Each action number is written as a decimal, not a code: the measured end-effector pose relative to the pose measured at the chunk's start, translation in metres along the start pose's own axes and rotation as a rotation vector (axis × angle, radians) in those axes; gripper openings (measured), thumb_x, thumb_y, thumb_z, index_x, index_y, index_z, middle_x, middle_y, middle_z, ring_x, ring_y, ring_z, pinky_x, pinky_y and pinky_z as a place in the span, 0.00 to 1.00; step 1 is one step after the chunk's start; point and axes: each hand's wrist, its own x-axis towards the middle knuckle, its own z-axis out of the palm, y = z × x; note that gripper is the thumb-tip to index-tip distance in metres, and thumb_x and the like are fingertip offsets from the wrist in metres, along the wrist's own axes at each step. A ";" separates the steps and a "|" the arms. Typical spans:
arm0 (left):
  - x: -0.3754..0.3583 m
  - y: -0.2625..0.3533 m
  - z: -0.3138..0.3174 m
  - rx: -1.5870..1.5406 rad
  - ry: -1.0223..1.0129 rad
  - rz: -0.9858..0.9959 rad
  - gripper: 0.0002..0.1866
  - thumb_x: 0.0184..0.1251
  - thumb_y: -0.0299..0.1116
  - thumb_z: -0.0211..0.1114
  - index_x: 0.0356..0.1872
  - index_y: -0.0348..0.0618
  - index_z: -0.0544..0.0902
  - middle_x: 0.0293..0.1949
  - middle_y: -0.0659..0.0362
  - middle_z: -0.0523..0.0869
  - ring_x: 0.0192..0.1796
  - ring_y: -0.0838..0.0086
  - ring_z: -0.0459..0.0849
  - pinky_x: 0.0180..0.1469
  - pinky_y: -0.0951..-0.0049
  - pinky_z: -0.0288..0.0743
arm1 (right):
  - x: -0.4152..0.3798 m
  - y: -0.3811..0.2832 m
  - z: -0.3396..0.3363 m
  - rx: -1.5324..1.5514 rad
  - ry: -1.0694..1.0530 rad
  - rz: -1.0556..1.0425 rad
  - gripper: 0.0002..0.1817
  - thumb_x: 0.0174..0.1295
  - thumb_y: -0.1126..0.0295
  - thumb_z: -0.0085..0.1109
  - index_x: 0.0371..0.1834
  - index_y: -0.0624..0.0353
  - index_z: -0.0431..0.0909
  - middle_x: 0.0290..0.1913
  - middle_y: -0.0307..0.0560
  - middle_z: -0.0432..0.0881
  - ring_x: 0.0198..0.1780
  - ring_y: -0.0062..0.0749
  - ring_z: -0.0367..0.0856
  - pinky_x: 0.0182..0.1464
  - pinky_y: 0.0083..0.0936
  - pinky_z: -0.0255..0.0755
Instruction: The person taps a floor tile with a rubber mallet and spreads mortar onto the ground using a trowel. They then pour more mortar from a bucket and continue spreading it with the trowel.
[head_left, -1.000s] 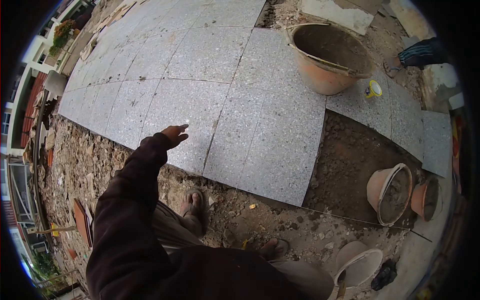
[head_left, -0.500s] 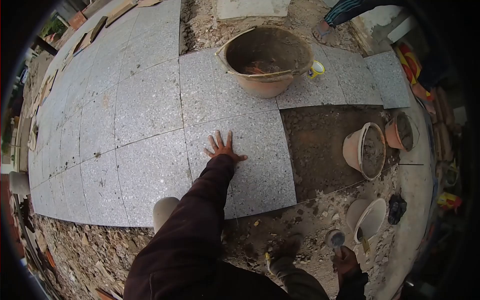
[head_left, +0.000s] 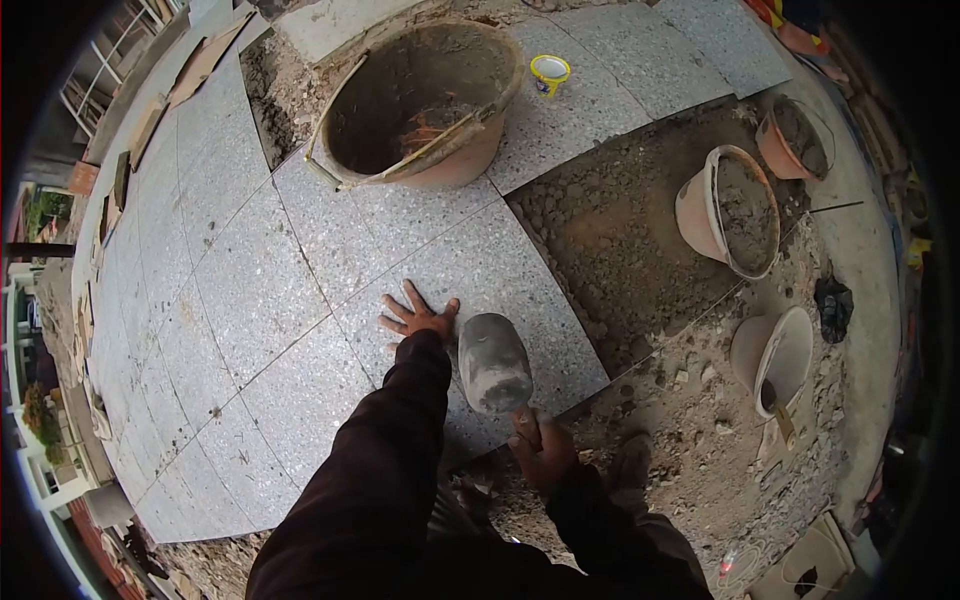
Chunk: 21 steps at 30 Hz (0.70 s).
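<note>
My left hand point(head_left: 420, 318) lies flat on a grey speckled tile point(head_left: 480, 270), fingers spread, holding nothing. My right hand point(head_left: 543, 455) is wrapped round the short handle of a mallet point(head_left: 495, 365). The mallet's grey, dusty head is just right of my left hand, over the same tile; whether it touches the surface I cannot tell. Bare soil point(head_left: 620, 230) borders this tile on its right. A large bucket point(head_left: 450, 160) with mortar residue inside stands on the tiles beyond my left hand.
A small yellow-rimmed tub point(head_left: 550, 74) sits right of the large bucket. Two mortar-filled buckets point(head_left: 703, 212) point(head_left: 780, 150) stand at the right. Nearer is a pale bucket point(head_left: 755, 350) with a tool inside, beside a black plastic bag point(head_left: 832, 308). Rubble lines the near edge; wood pieces lie far left.
My right hand has brought the mallet up and left from the lower right to over the tile. My left hand stays flat on the tile. The view has turned, and the other person's leg is out of view.
</note>
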 end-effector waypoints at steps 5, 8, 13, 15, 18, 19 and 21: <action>0.008 0.003 0.004 -0.046 -0.006 -0.014 0.46 0.56 0.64 0.53 0.69 0.71 0.35 0.70 0.54 0.24 0.70 0.46 0.23 0.60 0.29 0.35 | 0.026 0.083 0.032 0.083 -0.020 0.040 0.20 0.55 0.57 0.55 0.37 0.64 0.67 0.25 0.61 0.75 0.29 0.56 0.76 0.29 0.42 0.70; 0.007 0.001 0.005 -0.041 -0.015 -0.006 0.43 0.58 0.62 0.51 0.69 0.71 0.35 0.70 0.53 0.24 0.69 0.45 0.23 0.60 0.28 0.34 | 0.050 0.084 0.035 -0.286 -0.024 0.045 0.20 0.55 0.56 0.55 0.38 0.64 0.66 0.26 0.60 0.75 0.30 0.55 0.77 0.28 0.42 0.70; -0.006 0.004 -0.012 -0.069 -0.005 0.016 0.41 0.58 0.61 0.52 0.69 0.67 0.42 0.70 0.51 0.26 0.69 0.43 0.24 0.59 0.28 0.37 | 0.058 -0.002 0.014 -0.039 -0.012 -0.276 0.21 0.54 0.55 0.56 0.36 0.63 0.66 0.25 0.61 0.75 0.29 0.57 0.77 0.27 0.43 0.70; 0.007 0.001 -0.001 -0.118 -0.052 -0.018 0.42 0.58 0.61 0.52 0.69 0.71 0.38 0.70 0.54 0.24 0.69 0.45 0.22 0.58 0.27 0.32 | 0.065 -0.001 0.011 0.043 -0.107 -0.458 0.22 0.54 0.55 0.57 0.38 0.64 0.66 0.26 0.61 0.75 0.30 0.58 0.77 0.27 0.43 0.71; 0.009 0.000 0.004 -0.107 -0.023 -0.026 0.41 0.60 0.60 0.51 0.69 0.71 0.37 0.69 0.55 0.23 0.69 0.46 0.22 0.59 0.28 0.32 | 0.065 0.039 0.024 -0.159 -0.066 -0.273 0.22 0.54 0.55 0.57 0.39 0.65 0.66 0.25 0.59 0.75 0.29 0.55 0.78 0.26 0.41 0.71; 0.016 -0.005 0.009 0.003 -0.076 0.016 0.41 0.61 0.59 0.50 0.69 0.70 0.37 0.69 0.55 0.23 0.70 0.47 0.22 0.59 0.28 0.31 | 0.065 0.056 0.030 -0.278 -0.022 -0.135 0.22 0.54 0.56 0.58 0.39 0.65 0.66 0.24 0.58 0.75 0.29 0.54 0.78 0.26 0.40 0.71; 0.007 -0.003 0.001 -0.070 -0.073 -0.002 0.41 0.60 0.60 0.50 0.69 0.70 0.37 0.69 0.54 0.23 0.69 0.46 0.22 0.59 0.28 0.32 | 0.071 0.065 0.030 -0.342 -0.064 -0.034 0.21 0.54 0.57 0.57 0.40 0.65 0.66 0.24 0.57 0.75 0.29 0.54 0.78 0.26 0.40 0.71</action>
